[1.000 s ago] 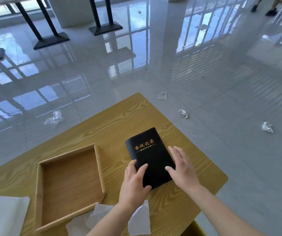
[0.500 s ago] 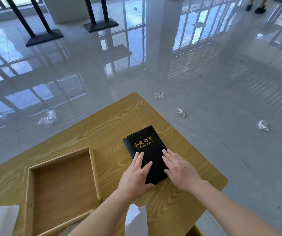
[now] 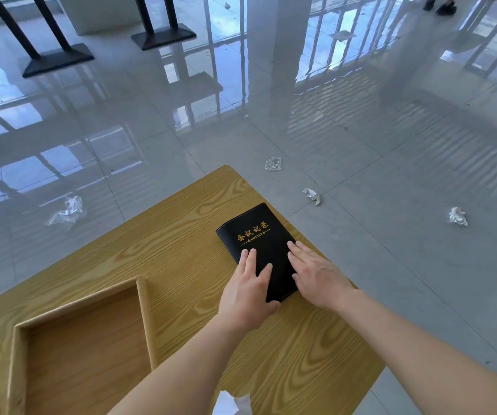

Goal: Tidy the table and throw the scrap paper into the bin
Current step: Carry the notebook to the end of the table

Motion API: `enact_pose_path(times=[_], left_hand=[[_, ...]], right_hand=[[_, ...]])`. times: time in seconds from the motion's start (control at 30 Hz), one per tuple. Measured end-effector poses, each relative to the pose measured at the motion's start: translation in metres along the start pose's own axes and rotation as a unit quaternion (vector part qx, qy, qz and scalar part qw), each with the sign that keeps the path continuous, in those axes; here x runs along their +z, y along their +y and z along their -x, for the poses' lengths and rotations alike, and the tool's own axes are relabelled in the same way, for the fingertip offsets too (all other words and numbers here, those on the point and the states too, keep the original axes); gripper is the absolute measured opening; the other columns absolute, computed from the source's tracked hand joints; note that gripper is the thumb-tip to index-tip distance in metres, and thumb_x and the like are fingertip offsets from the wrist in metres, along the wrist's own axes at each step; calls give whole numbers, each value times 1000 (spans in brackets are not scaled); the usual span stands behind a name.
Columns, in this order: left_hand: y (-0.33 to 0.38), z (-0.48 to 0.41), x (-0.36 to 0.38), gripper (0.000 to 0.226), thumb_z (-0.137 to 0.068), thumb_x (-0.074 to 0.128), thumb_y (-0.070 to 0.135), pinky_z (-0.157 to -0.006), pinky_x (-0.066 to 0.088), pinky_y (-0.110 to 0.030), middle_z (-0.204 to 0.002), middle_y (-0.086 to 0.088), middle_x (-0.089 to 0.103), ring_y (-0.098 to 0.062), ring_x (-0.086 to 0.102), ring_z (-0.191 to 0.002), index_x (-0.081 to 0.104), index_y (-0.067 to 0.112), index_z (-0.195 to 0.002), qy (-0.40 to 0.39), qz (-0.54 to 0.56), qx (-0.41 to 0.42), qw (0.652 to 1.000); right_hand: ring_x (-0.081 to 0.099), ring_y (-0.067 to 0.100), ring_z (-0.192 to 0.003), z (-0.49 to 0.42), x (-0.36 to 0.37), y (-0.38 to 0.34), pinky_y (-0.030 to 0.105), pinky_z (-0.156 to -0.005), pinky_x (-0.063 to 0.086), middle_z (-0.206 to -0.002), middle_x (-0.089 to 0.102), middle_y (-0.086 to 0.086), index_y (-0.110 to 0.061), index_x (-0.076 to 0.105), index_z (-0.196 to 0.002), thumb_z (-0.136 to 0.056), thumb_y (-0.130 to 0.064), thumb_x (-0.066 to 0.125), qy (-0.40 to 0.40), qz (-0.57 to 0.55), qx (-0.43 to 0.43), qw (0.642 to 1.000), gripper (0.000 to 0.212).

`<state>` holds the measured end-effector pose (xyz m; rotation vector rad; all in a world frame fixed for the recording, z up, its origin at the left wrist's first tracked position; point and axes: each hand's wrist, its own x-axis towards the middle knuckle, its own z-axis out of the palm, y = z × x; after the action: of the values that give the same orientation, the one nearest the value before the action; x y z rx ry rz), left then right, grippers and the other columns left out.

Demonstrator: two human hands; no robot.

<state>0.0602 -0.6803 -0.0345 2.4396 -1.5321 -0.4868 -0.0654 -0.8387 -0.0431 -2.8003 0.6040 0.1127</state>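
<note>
A black notebook with gold lettering lies flat near the far right corner of the wooden table. My left hand rests palm down on its near left part, fingers spread. My right hand lies flat on its right edge and the table beside it. Neither hand grips it. White paper shows at the table's near edge under my left forearm. Crumpled scraps lie on the floor: one beyond the table corner, one to its right, one further right.
An empty wooden tray sits on the table at the left. A crumpled clear plastic wrap lies on the glossy tiled floor at left. Black stand bases are at the far left. A person's feet show at the top right. No bin is in view.
Both hands slid further forward and flattened onto the notebook, which moved toward the far right corner. The view shifted, so the tray and paper sit lower in frame.
</note>
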Motion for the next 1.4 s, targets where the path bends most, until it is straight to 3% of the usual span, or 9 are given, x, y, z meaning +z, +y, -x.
enact_pose_path(times=[0.5,0.73,1.03,1.27,1.4], left_hand=[[2,-19,2,86,-82,68,56,-103,47,-38,-163,-14,-1,-27,-11,-150,27,24,-150,17,-20,-5,1000],[5,-21,2,86,-82,67,56,-109,40,-39,-163,-16,1,-28,-10,-150,26,24,-151,17,-16,-23,999],[6,-22,1,86,-83,67,55,-110,39,-38,-163,-17,0,-29,-10,-150,26,23,-151,8,-19,-25,999],[7,-22,-1,86,-84,66,54,-116,30,-42,-162,-19,0,-31,-10,-150,25,21,-151,-7,-19,-22,1000],[5,-22,-5,84,-86,62,57,-119,14,-45,-163,-16,-2,-30,-12,-149,22,24,-152,-24,-19,-22,999]], right_hand=[[11,14,-151,-18,2,18,27,-121,14,-163,19,3,-8,33,-149,-100,-14,43,26,-19,-7,999,51],[11,13,-151,-26,1,17,28,-120,18,-163,18,1,-9,33,-149,-99,-11,42,27,-36,0,999,51],[11,14,-151,-23,3,11,25,-119,13,-163,20,3,-8,33,-149,-98,-8,41,45,-51,17,998,51],[13,15,-150,-23,1,10,27,-119,16,-162,21,3,-8,35,-148,-98,-7,43,37,-57,27,997,51],[15,18,-150,-25,-5,6,32,-120,21,-161,23,4,-8,38,-146,-96,-7,43,20,-55,37,998,50]])
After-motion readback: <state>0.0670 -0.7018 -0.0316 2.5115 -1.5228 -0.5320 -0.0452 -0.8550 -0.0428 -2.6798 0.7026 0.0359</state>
